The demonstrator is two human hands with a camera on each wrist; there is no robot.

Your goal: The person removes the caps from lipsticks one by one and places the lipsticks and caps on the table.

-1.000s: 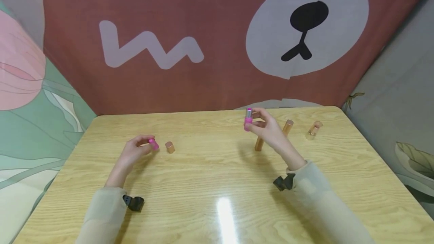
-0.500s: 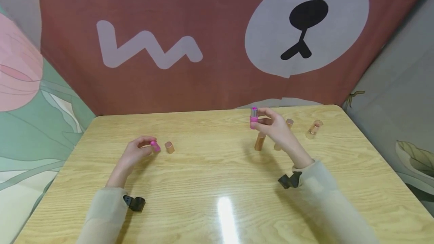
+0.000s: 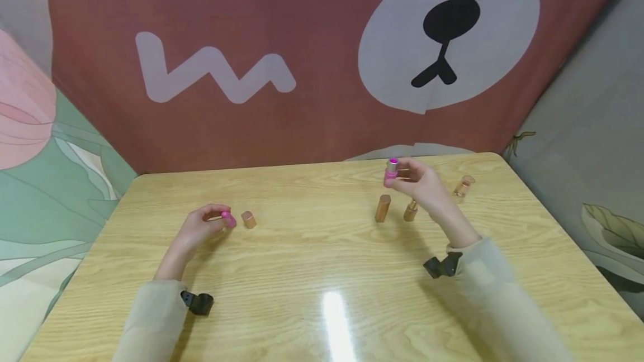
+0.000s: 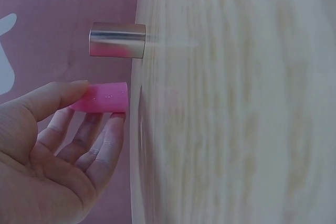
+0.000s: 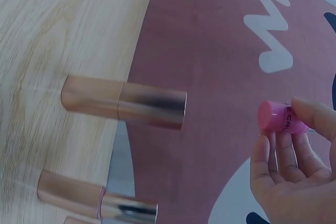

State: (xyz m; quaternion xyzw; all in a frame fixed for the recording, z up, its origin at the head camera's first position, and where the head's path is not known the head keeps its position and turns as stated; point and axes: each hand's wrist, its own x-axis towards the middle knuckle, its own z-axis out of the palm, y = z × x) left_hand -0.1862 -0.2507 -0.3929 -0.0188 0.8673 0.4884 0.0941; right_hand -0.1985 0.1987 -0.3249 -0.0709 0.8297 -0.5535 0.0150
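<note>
My left hand (image 3: pixel 198 229) pinches a small pink lipstick cap (image 4: pixel 107 98) between thumb and fingers. Whether that cap touches the wooden table cannot be told. Just to its right stands a short gold cap (image 3: pixel 249 219). My right hand (image 3: pixel 422 186) holds an uncapped pink lipstick (image 3: pixel 390 176) upright in the air, its silver collar and bright pink tip showing at the top. Below it, a closed-looking gold lipstick tube (image 3: pixel 383 208) stands on the table. Beside that is a second gold tube (image 3: pixel 410 211), its upper part hidden by my right hand in the head view.
A gold lipstick with a clear-looking base (image 3: pixel 464 186) stands at the back right of the wooden table (image 3: pixel 282 284). A brown cloth with a bear face (image 3: pixel 322 116) hangs behind the table's rear edge. Black wrist cameras (image 3: pixel 198 303) are worn at both cuffs.
My right hand has moved right with the pink lipstick, uncovering the first gold tube and part of the second. The left hand keeps its pinch on the pink cap, almost still.
</note>
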